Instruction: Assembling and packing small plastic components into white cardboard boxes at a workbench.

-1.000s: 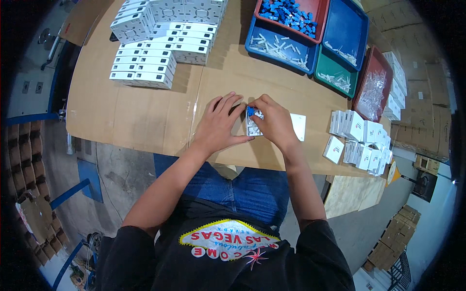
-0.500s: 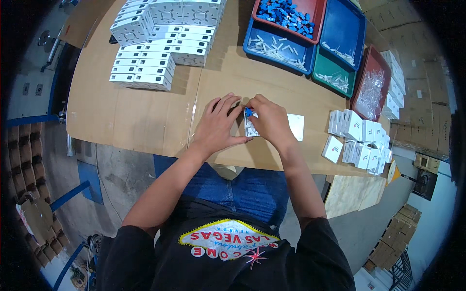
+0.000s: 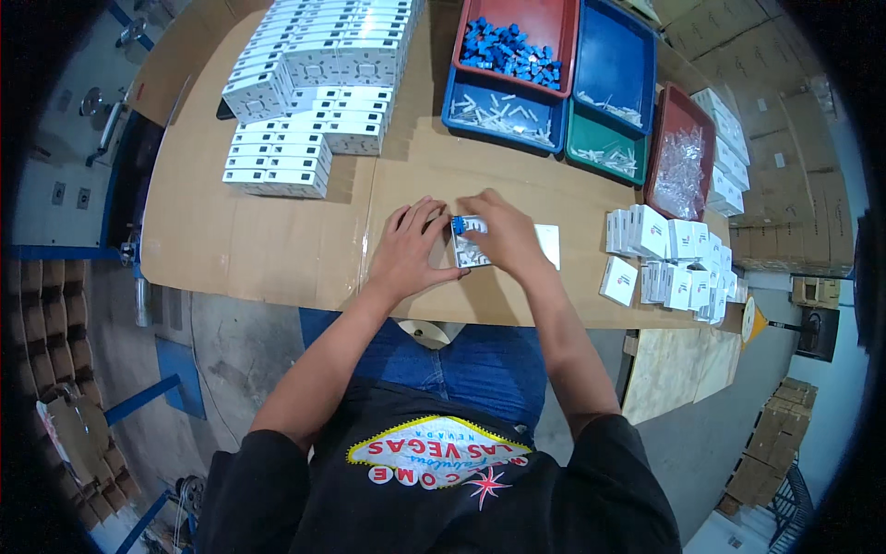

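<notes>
Denim lap and black printed shirt fill the lower centre of the frame; both forearms run up from there to the cardboard-covered table. At frame centre the small white tray lies flat on the cardboard, squeezed between the two hands, w/ a little blue plug at its upper-left corner. Left hand sits just left of it, fingers spread and pressing down, thumb tip touching the tray's lower-left edge: bracing, not closed round anything. Right hand lies over the tray's right part, fingers curled onto its top edge; looks like a light pinch on the tray, but the fingertips are hidden so can't tell how firm. Tray's long axis seems to run left-right across the frame, though the right hand covers much of it. Blue plug is nearer the left hand's fingertips, approx. level w/ them. A flat white card pokes out right of the right hand. Further right, a cluster of small white boxes. Far side: stacks of white boxes upper left; upper right, red bin of blue plugs, blue bins, green bin, red tray of clear parts.
</notes>
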Demonstrator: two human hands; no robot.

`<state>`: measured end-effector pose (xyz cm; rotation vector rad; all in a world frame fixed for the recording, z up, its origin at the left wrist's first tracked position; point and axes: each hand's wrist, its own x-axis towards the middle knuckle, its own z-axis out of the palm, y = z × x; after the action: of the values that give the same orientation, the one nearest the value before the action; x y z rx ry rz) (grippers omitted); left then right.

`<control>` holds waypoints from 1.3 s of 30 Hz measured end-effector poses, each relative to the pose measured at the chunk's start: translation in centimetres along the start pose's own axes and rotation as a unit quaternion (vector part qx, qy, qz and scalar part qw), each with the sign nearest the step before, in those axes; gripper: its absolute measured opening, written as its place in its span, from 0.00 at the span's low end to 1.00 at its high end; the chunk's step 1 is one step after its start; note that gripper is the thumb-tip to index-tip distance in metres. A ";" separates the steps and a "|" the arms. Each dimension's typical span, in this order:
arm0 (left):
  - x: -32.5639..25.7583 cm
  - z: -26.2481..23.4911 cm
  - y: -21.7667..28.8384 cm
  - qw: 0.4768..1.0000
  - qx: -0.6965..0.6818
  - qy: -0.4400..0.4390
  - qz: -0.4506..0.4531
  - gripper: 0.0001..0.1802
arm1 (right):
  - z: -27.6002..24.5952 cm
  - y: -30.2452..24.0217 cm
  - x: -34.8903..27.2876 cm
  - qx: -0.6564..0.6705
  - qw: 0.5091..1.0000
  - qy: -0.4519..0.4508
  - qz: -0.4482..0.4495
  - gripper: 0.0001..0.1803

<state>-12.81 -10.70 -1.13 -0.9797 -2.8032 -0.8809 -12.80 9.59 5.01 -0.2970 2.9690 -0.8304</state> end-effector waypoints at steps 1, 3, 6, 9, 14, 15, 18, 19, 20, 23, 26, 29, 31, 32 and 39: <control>-0.2 -0.1 0.0 1.000 -0.003 -0.011 -0.011 0.48 | -0.6 0.9 -0.8 0.033 0.997 0.048 0.054 0.18; -0.1 -0.3 0.5 1.000 -0.002 -0.007 -0.011 0.48 | -2.0 4.1 -3.8 0.060 0.979 0.145 0.128 0.19; 0.4 -0.5 0.7 1.000 -0.009 -0.011 -0.005 0.48 | -2.8 8.0 -9.1 0.041 0.952 0.189 0.238 0.18; 0.4 -0.7 0.3 1.000 -0.018 -0.011 -0.009 0.49 | -2.2 7.7 -10.9 -0.004 0.930 0.143 0.340 0.21; 0.1 -0.5 0.5 1.000 0.003 -0.009 0.000 0.50 | 0.1 7.4 -11.3 0.001 0.916 0.197 0.348 0.26; 0.1 -0.4 0.5 1.000 -0.009 -0.004 0.001 0.50 | 0.5 8.5 -11.4 0.004 0.916 0.201 0.348 0.26; 0.0 -0.1 0.1 0.999 -0.036 0.002 0.003 0.48 | 1.1 12.1 -12.0 0.097 0.915 0.167 0.356 0.24; 0.1 -0.3 0.3 0.998 -0.057 -0.003 0.003 0.48 | 0.7 12.2 -12.2 0.230 0.892 0.157 0.355 0.21; 0.0 -0.4 0.6 0.999 -0.054 -0.001 0.004 0.48 | 0.5 12.2 -12.4 0.359 0.854 0.144 0.348 0.19; -0.9 -0.1 2.1 0.968 -0.229 -0.021 -0.097 0.49 | 0.2 9.7 -12.9 0.607 0.707 0.214 0.292 0.19; -2.3 1.0 4.2 0.819 -0.555 -0.060 -0.132 0.53 | -1.5 5.7 -13.3 0.690 0.657 0.173 0.251 0.24; -3.5 1.5 6.9 0.657 -0.729 -0.019 -0.188 0.53 | -2.3 3.0 -13.2 0.671 0.692 0.162 0.212 0.28; -3.7 0.6 7.9 0.608 -0.767 -0.033 -0.201 0.51 | -2.4 2.6 -13.2 0.651 0.718 0.157 0.188 0.30; -3.6 0.0 8.3 0.558 -0.801 -0.045 -0.213 0.50 | -2.2 2.8 -13.2 0.681 0.696 0.158 0.162 0.31; -2.2 -0.3 7.5 0.502 -0.821 -0.034 -0.269 0.28 | -1.8 0.7 -11.9 0.671 0.715 0.140 0.136 0.38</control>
<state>-6.73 -7.37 2.40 0.2374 -1.2689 -3.6486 -1.38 13.37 6.08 0.3634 1.6560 -2.6859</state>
